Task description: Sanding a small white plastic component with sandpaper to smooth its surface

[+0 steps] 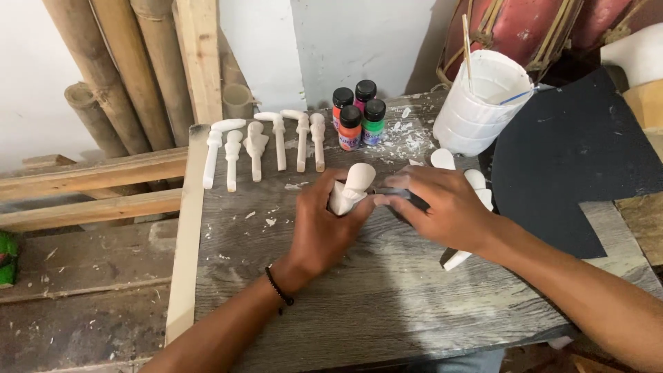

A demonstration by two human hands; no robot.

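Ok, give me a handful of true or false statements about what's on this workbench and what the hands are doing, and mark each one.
1. The left hand holds a white carved piece. True.
2. Six white carved pieces lie in a row behind the hands. True.
3. The small paint bottles all have white caps. False: their caps are black.
4. The white plastic container stands at the left of the wooden tabletop. False: it stands at the back right, with a thin stick in it.
5. The right hand presses a dark tool towards the held piece. True.
6. The left wrist is bare. False: it wears a dark beaded bracelet.
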